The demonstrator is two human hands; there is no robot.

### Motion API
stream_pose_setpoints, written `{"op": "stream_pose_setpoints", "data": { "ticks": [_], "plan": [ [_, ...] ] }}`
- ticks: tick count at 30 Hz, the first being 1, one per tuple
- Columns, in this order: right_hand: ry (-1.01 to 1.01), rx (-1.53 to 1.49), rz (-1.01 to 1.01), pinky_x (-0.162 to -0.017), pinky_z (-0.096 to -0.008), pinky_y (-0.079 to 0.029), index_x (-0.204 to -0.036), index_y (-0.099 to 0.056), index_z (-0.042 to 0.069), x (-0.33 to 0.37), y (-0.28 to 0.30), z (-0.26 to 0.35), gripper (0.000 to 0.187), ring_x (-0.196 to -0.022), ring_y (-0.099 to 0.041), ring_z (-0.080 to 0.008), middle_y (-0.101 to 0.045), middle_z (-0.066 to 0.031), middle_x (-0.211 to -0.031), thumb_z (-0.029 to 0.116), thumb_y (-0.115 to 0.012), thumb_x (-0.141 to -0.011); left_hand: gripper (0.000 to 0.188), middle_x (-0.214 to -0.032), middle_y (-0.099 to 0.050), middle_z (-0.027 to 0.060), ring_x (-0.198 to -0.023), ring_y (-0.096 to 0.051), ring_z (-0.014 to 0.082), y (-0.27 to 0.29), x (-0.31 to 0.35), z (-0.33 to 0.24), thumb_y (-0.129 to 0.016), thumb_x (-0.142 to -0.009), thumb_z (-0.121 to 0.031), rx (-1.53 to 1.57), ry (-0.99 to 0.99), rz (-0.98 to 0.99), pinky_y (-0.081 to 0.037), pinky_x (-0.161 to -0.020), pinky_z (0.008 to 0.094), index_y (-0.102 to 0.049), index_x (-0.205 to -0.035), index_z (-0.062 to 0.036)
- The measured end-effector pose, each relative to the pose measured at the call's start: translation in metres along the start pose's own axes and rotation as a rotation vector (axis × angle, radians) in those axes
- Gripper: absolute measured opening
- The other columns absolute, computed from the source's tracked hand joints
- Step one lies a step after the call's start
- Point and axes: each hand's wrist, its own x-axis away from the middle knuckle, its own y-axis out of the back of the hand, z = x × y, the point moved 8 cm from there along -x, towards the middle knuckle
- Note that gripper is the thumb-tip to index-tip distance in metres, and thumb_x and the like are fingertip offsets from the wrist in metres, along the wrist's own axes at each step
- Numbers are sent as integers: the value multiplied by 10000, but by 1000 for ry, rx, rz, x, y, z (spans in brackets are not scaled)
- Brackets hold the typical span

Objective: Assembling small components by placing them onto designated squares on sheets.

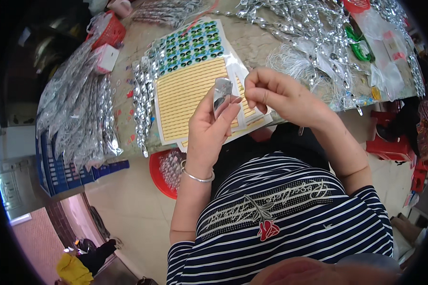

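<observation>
In the head view, the left hand (207,122) pinches the silver piece (222,90) between thumb and fingers, above the yellow sheet (188,102) on the bench (138,40). Just beside it, the right hand (280,97) has fingers curled closed against the thumb; whether they grip anything, I cannot tell. A light, steady left pinch should avoid bending the piece.

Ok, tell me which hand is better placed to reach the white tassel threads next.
Likely the right hand: it is nearer the white tassel threads, though its pinch may hide something small. The left hand is farther off and grips a shiny silver piece.
</observation>
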Motion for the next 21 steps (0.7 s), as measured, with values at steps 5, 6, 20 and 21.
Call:
{"op": "stream_pose_setpoints", "data": {
  "ticks": [5,6,20,21],
  "plan": [
    [-151,17,31,-635,-199,-411,-936,-517,43,3,-18,-16,118,-683,-464,-44,-529,18,-767,153,-490,-971,261,-760,-609,-39,-535,-409,2,15,1,9,-679,-858,-127,-46,23,-64,-320,-463,158,-650,-1096,-23],
    [-177,27,34,-635,-200,-411,-933,-518,44,3,-19,-19,118,-685,-461,-42,-530,20,-767,153,-492,-971,210,-718,-595,-46,-526,-405,3,17,1,8,-690,-850,-135,-50,7,-92,-318,-462,163,-672,-1027,-24],
    [91,373,-223,-677,-207,-394,-955,-586,75,-9,86,-16,116,-729,-485,-40,-586,36,-814,182,-541,-943,151,-748,-637,4,-493,-345,-7,61,6,-5,-683,-863,-153,-129,-104,-340,-251,-428,170,-669,-917,-12],
    [84,491,-299,-670,-203,-386,-954,-591,83,-6,103,-14,118,-735,-483,-40,-584,42,-812,191,-547,-939,154,-753,-635,10,-489,-340,-6,64,6,-5,-684,-864,-158,-137,-101,-352,-241,-422,169,-669,-913,-13]
  ]
}}
